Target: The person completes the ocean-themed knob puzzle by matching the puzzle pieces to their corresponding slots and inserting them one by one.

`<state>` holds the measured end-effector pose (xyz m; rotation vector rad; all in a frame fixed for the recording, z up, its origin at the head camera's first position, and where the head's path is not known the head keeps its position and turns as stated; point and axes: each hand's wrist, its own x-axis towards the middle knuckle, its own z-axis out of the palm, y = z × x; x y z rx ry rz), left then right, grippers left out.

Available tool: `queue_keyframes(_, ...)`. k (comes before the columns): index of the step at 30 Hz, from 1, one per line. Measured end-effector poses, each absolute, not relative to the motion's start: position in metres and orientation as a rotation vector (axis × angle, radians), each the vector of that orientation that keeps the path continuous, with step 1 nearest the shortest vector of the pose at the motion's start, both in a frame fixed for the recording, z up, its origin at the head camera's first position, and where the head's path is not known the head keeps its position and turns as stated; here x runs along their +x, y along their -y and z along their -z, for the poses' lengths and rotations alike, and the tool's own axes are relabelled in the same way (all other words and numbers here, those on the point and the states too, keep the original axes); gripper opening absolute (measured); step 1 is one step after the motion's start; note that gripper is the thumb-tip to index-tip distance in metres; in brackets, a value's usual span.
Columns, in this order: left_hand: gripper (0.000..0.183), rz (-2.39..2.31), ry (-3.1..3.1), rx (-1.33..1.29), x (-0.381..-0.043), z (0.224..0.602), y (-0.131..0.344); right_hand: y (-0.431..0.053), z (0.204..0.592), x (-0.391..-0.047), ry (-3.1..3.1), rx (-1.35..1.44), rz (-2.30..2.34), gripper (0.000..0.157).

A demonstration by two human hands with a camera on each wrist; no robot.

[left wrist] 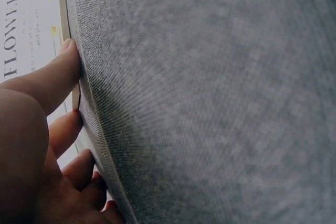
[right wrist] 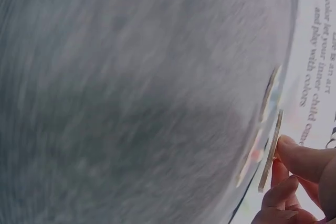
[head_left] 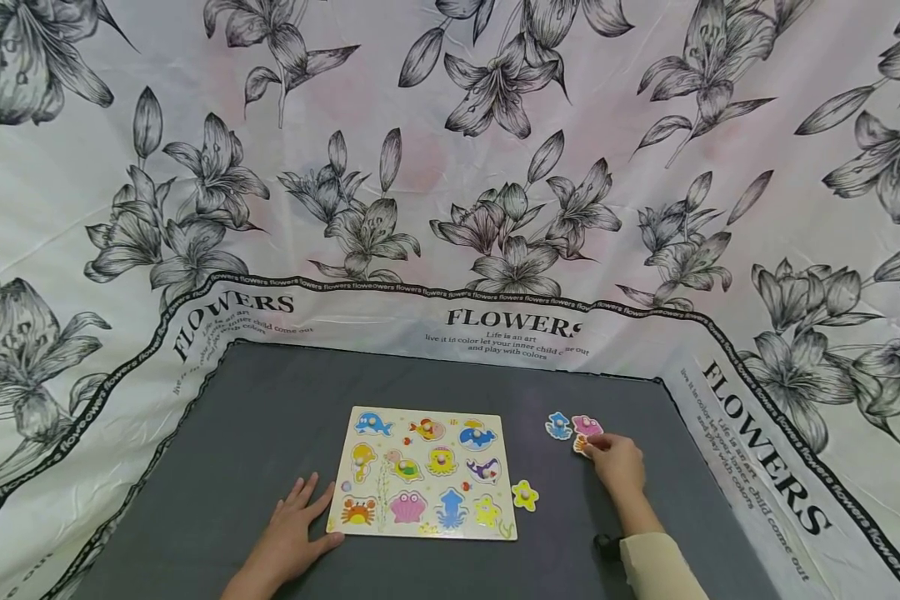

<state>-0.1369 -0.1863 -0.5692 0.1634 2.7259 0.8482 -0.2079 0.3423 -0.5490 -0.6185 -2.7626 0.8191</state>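
Observation:
A wooden puzzle board (head_left: 382, 533) with sea-animal shapes lies on the dark grey table. My left hand (head_left: 288, 529) rests at its lower left corner, fingers spread and straight; in the left wrist view the thumb (left wrist: 60, 72) touches the board's thin edge. To the right of the board, my right hand (head_left: 618, 467) pinches a thin flat puzzle piece (right wrist: 271, 150) between thumb and fingers. From above, this orange-and-white piece (head_left: 580, 442) is partly covered by the fingertips. Just beyond it lie a pink piece (head_left: 587, 425) and a blue piece (head_left: 558, 426).
A yellow star piece (head_left: 525, 496) lies against the board's right edge. Near the right sleeve (head_left: 656, 562) is a small black object (head_left: 607, 547). White flower-printed cloth (head_left: 510, 333) surrounds the table at the back and both sides.

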Motion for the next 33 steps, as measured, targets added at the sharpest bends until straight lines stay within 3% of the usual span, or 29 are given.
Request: queue_keyframes(33, 0.088, -0.855, -2.723, 0.161, -0.137, 0.571, 0.187, -0.241, 0.509, -0.213, 2.727, -0.185, -0.926, 0.014)
